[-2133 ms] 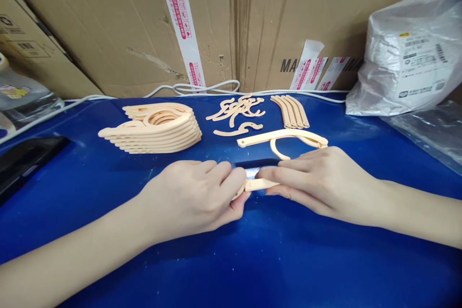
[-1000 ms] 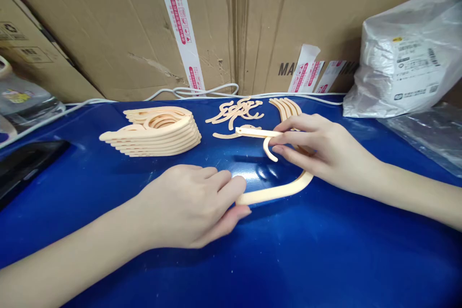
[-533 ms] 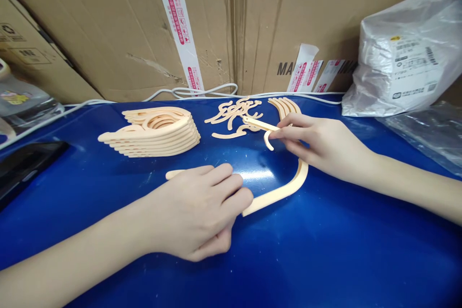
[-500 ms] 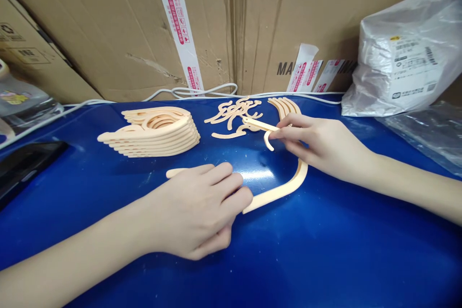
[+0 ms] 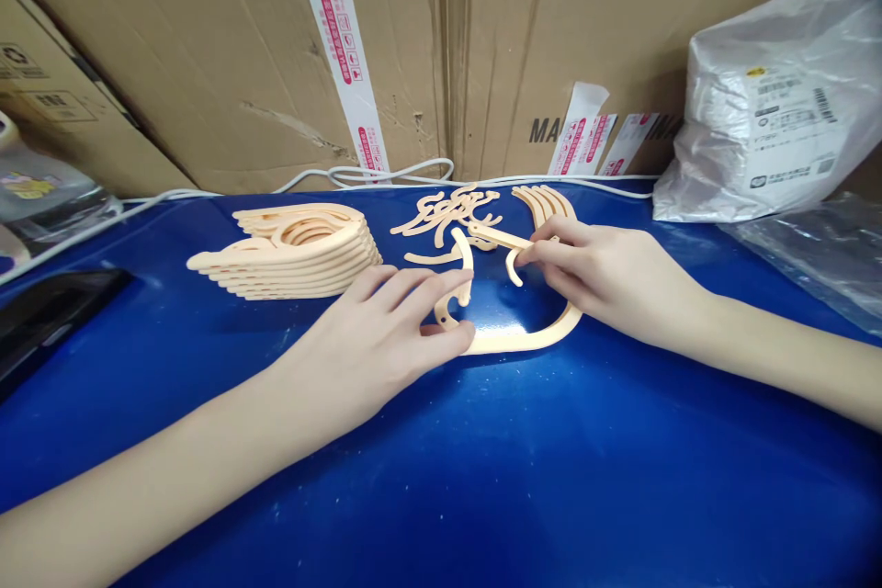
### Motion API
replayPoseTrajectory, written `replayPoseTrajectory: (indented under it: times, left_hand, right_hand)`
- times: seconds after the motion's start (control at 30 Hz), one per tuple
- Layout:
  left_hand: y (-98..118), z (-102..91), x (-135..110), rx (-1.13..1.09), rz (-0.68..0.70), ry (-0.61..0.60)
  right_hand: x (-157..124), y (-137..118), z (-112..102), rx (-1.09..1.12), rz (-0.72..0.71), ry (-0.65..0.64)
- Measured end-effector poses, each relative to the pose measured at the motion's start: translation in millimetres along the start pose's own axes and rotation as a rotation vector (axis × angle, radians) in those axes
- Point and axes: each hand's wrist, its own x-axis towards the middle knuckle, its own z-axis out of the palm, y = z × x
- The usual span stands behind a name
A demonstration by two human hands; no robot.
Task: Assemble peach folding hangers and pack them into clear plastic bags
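Observation:
My left hand (image 5: 386, 344) is closed in a pinch on a cream plastic hanger piece, its index finger against a small curved hook (image 5: 464, 266) and its thumb lower at the piece's end. From there a long bent hanger arm (image 5: 520, 344) curves right and up to beneath my right hand (image 5: 575, 266). My right hand is closed too, thumb and fingers pinching a straight cream hanger arm (image 5: 496, 237) that points left. A small hook (image 5: 514, 268) hangs below its fingertips. How these parts join under the right fingers is hidden.
A stack of cream hanger parts (image 5: 296, 257) stands to the left, and loose hooks (image 5: 441, 207) lie in a heap behind. Several curved arms (image 5: 544, 200) rest beyond my right hand. A black phone-like object (image 5: 55, 322), a white cable (image 5: 386, 176), cardboard boxes (image 5: 241, 64) and a plastic parcel (image 5: 764, 110) surround them.
My left hand has turned from knuckles-up to a thumb-and-finger pinch, bringing the hook into view. The bent arm's near end has swung up and away from me. My right hand stays nearly still.

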Motion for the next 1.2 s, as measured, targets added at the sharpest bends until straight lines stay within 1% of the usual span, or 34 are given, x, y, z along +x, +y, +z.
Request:
replayPoseTrajectory:
  times: [0.1,0.23,0.33,0.5,0.6,0.73,0.93,1.07,1.2]
  left_hand:
    - [1,-0.3,0,0.046,-0.042,-0.028]
    - [3,-0.7,-1,0.030,-0.064,-0.074]
    - [3,-0.6,-1,0.053,-0.058,-0.055]
    - [5,-4.3,1,0.253,-0.067,-0.014]
    - [6,-7.4,1,0.288,-0.096,-0.035]
    - [7,-6.0,0,0.211,-0.069,-0.071]
    - [12,-4.7,3,-0.033,-0.028,-0.065]
    - [15,-8.2,2,-0.134,-0.043,-0.081]
    - [16,-7.7,-1,-0.230,-0.076,-0.048]
  right_hand:
    - [-1,-1,0,0.010,0.009,0.011]
    - [-2,-1,1,0.064,0.027,0.015]
    - [-2,-1,1,0.089,0.044,0.012]
    - [0,-1,1,0.114,0.040,0.011]
    - [0,-1,1,0.140,0.049,0.003]
    - [0,-2,1,0.176,0.047,-0.014]
    - [-1,-1,3,0.208,0.044,-0.032]
    - [-1,-4,4,0.200,0.063,-0.042]
    - [-2,-4,4,0.185,0.060,-0.040]
